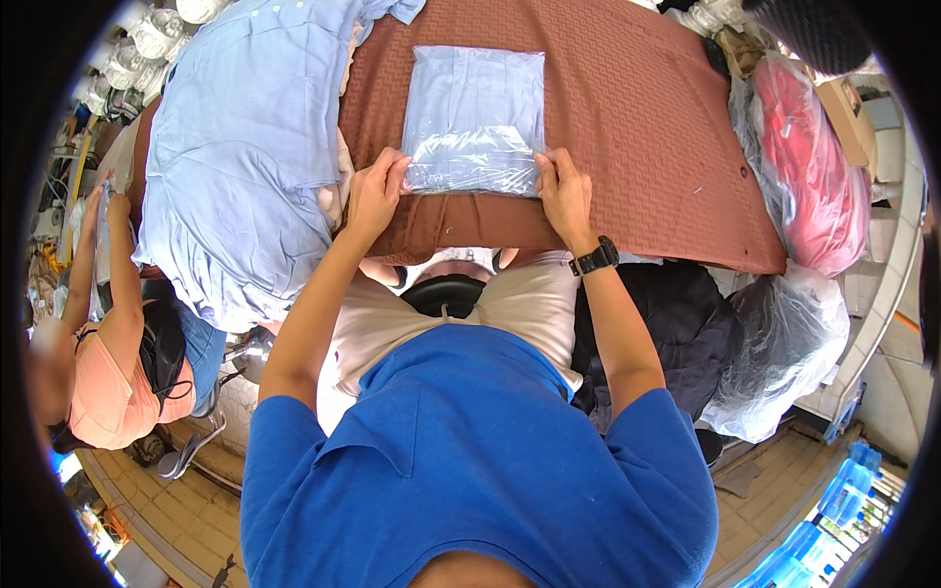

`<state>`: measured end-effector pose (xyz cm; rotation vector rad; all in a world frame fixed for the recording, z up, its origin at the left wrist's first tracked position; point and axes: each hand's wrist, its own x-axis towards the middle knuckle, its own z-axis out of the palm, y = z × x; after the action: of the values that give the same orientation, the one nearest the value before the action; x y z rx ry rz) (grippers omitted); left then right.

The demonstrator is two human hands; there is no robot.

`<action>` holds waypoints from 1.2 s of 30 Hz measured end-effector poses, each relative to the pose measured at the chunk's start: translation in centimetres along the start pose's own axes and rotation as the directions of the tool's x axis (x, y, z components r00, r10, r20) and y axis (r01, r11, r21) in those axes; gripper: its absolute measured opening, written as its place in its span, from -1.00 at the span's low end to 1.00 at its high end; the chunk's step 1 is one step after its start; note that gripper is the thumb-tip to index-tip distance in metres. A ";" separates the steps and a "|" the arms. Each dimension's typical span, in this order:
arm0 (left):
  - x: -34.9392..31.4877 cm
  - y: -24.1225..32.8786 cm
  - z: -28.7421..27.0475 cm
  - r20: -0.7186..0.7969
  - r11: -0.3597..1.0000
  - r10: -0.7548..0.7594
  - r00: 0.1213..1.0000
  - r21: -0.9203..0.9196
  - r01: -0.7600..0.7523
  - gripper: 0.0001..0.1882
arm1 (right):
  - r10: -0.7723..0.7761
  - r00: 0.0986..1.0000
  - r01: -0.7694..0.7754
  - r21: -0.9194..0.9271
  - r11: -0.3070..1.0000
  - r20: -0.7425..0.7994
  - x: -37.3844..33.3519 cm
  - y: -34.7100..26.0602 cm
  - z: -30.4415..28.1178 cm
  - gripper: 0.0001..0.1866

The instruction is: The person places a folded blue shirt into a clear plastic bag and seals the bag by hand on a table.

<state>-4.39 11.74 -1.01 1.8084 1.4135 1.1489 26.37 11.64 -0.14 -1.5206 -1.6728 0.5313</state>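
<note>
A folded light-blue shirt in a clear plastic bag (474,113) lies flat on the brown cloth-covered table (627,118), its near edge toward me. My left hand (376,196) pinches the bag's near left corner between thumb and fingers. At the near right corner my right hand (565,199), with a black watch on its wrist, grips the plastic the same way. The clear film shines and wrinkles along the near part of the bag.
Loose light-blue shirts (240,147) are heaped on the table's left side. Red goods in clear plastic (804,167) and a cardboard box (849,122) stand at the right, with a black bundle (652,333) and a clear plastic bag (784,343) nearer. A person in orange (118,382) works at left.
</note>
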 end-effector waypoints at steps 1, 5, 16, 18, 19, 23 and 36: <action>0.0 -0.2 0.0 -0.007 1.000 0.005 1.000 0.006 -0.005 -0.85 | -0.009 1.000 0.009 -0.010 1.000 -0.006 0.0 -0.1 0.0 -0.81; 0.0 0.3 0.0 -0.037 0.998 0.057 0.998 0.016 -0.056 -0.84 | -0.202 0.968 0.190 -0.090 0.978 -0.152 -0.1 -0.1 0.4 -0.78; 0.7 0.1 0.1 -0.006 0.999 0.035 0.999 0.014 -0.035 -0.83 | 0.007 0.992 -0.036 -0.230 0.972 -0.129 -0.1 0.4 1.4 -0.68; 0.9 0.2 0.2 -0.006 1.000 0.026 1.000 0.010 -0.026 -0.83 | 0.014 0.991 -0.049 -0.267 0.962 -0.134 0.1 0.3 1.5 -0.66; 1.0 0.2 0.3 -0.007 1.000 0.022 1.000 0.008 -0.022 -0.82 | 0.020 0.990 -0.057 -0.274 0.960 -0.136 0.1 0.3 1.5 -0.65; 1.2 0.2 0.4 -0.018 0.998 0.017 1.000 0.057 -0.016 -0.81 | 0.047 0.989 -0.087 -0.302 0.949 -0.138 0.4 0.2 1.7 -0.65; 2.9 -0.7 -0.2 0.091 0.964 -0.246 0.965 0.123 0.234 -0.72 | 0.189 0.978 -0.208 -0.318 0.925 -0.090 1.4 -0.8 1.4 -0.68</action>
<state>-4.63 14.66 -0.69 1.6877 1.6097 0.8542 24.78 13.14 0.02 -1.9420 -1.6284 0.3199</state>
